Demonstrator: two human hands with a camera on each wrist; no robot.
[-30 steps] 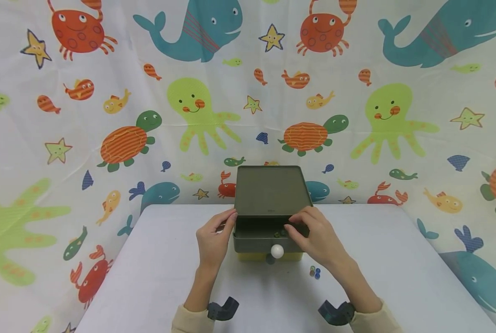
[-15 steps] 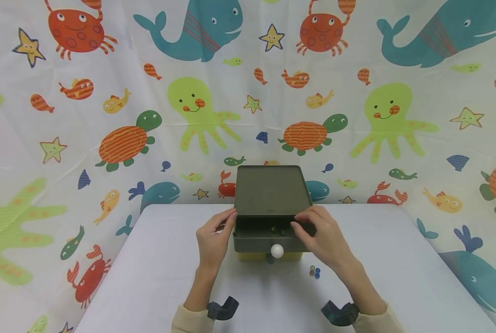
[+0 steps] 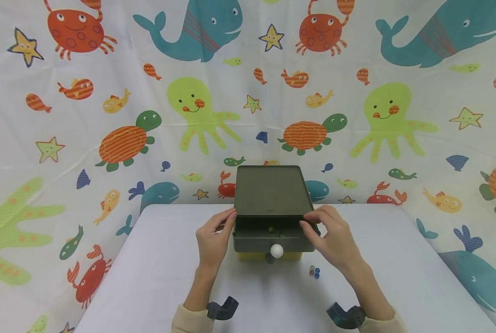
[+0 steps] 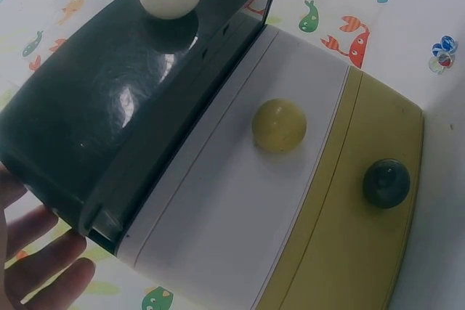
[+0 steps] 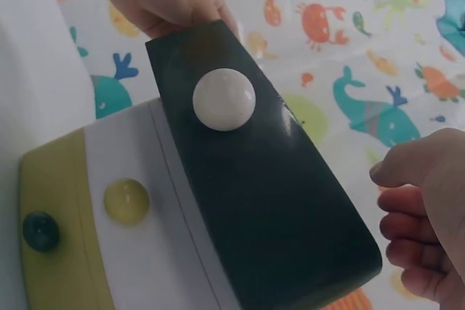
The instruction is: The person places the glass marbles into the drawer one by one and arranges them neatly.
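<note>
- The head view shows a small drawer cabinet (image 3: 268, 208) at the middle of the white table (image 3: 148, 277), with its dark green top drawer (image 3: 272, 236) pulled out toward the person.
- Only the head view shows inside the open drawer: a few small marbles (image 3: 274, 229) lie on its floor.
- Only the wrist views show the lower fronts: a white drawer with a yellow knob (image 4: 279, 125) and a yellow drawer with a dark knob (image 4: 386, 183), both pushed in.
- The drawer fronts face the person; the pulled drawer's travel runs front to back, and its front panel runs left to right.
- The white knob (image 3: 277, 251) sits at the centre of the dark green front.
- The left hand (image 3: 213, 238) rests against the cabinet's left side, fingers nearly straight, gripping nothing.
- The right hand (image 3: 328, 238) hangs just beside the drawer's right front corner, fingers loosely curled and empty; contact cannot be determined.
- Three loose marbles (image 3: 314, 271) lie on the table near the right wrist.
- A small mark on the cabinet's top edge is too small to read.
</note>
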